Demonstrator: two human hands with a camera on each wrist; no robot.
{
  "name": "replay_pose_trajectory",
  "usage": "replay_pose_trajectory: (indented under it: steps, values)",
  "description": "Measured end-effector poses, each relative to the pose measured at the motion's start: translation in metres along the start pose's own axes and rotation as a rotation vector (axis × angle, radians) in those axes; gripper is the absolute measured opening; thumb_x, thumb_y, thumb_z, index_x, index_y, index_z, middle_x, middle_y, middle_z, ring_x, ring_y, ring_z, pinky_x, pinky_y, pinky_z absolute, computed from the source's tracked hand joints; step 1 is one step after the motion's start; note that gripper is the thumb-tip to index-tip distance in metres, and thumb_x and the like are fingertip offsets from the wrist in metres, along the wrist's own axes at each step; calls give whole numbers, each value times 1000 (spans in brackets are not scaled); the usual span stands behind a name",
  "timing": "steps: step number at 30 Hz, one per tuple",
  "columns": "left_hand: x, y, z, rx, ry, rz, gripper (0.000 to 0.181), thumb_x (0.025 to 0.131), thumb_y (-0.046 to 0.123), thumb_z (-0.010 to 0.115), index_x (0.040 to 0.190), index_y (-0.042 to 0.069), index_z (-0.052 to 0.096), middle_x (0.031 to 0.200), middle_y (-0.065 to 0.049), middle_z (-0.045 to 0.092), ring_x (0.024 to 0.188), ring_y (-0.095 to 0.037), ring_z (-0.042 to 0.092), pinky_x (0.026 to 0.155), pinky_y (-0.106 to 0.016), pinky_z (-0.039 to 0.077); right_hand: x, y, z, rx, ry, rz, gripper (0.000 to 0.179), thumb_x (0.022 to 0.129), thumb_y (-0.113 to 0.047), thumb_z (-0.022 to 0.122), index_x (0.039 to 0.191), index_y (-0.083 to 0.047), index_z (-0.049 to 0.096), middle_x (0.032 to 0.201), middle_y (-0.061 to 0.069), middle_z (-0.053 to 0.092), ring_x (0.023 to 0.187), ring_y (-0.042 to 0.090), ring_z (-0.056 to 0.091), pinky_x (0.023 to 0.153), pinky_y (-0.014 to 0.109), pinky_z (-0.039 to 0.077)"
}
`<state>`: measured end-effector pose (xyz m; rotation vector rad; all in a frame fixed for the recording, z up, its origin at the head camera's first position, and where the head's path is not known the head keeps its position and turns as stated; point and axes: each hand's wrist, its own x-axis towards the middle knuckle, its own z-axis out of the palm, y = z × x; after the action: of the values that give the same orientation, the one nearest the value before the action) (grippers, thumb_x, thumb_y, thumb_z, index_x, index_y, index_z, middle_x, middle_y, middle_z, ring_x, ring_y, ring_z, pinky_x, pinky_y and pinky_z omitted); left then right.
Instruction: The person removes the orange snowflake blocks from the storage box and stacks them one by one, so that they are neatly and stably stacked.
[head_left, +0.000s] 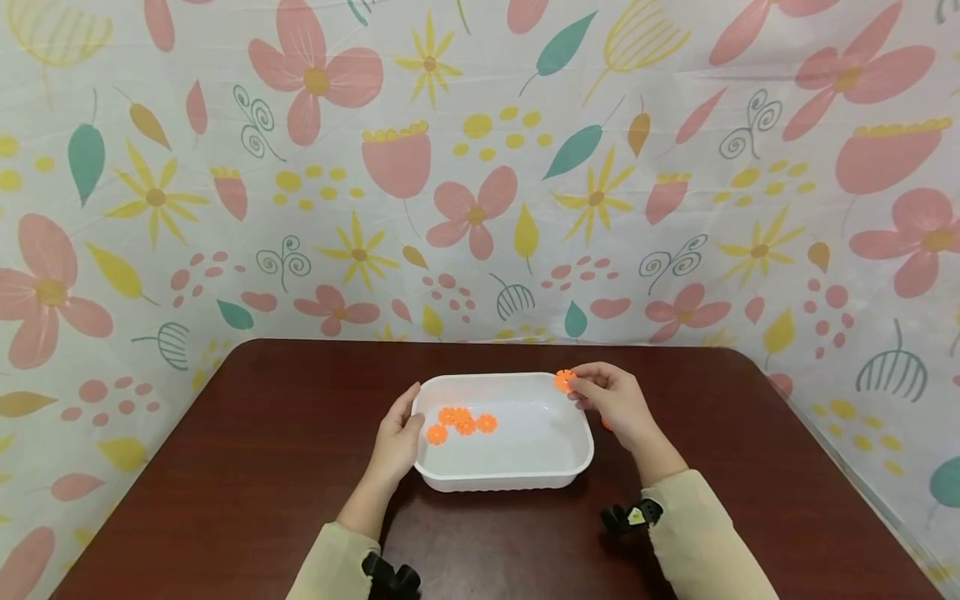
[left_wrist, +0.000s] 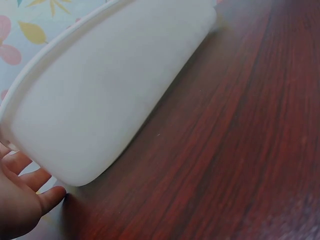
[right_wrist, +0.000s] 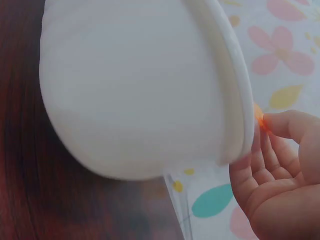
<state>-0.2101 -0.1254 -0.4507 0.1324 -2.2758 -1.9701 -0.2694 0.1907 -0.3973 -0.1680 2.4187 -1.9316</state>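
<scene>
A white rectangular tray [head_left: 517, 454] stands on the table with several orange notched discs [head_left: 487, 423] lying inside, toward its left. My left hand [head_left: 397, 433] grips the tray's left end; in the left wrist view, fingers of that hand [left_wrist: 22, 195] show beside the tray wall [left_wrist: 100, 95]. Over the tray's back right corner, my right hand [head_left: 618, 400] pinches one orange notched disc [head_left: 565, 382] between thumb and fingers. The right wrist view shows only a sliver of this disc [right_wrist: 259, 116], partly hidden by the tray rim and the fingertips.
Another orange piece [head_left: 606, 424] lies right of the tray, mostly hidden behind my right hand. The dark brown wooden table [head_left: 247, 467] extends on both sides. A flower-patterned cloth [head_left: 480, 275] hangs behind it. Black wrist devices [head_left: 633, 516] sit at both sleeves.
</scene>
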Motion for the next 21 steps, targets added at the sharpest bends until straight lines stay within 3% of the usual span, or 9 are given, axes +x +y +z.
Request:
replay_pose_trajectory:
  steps: [12,21]
  values:
    - [-1,-2,5,-12,-12,-20,49,97,7,40,145,5,34,146,-19,41,131,-32,44,105,-49,38,-15,23,-24,63,107,72,38,90,-23,65,116,3,56,82,-7,64,74,8,67,71,26,57]
    - [1,-2,2,6,5,-19,49,96,7,40,145,7,36,144,-18,44,127,-31,47,104,-48,40,-10,37,-39,146,156,72,30,89,-22,66,110,-2,59,78,-9,66,73,7,66,69,27,57]
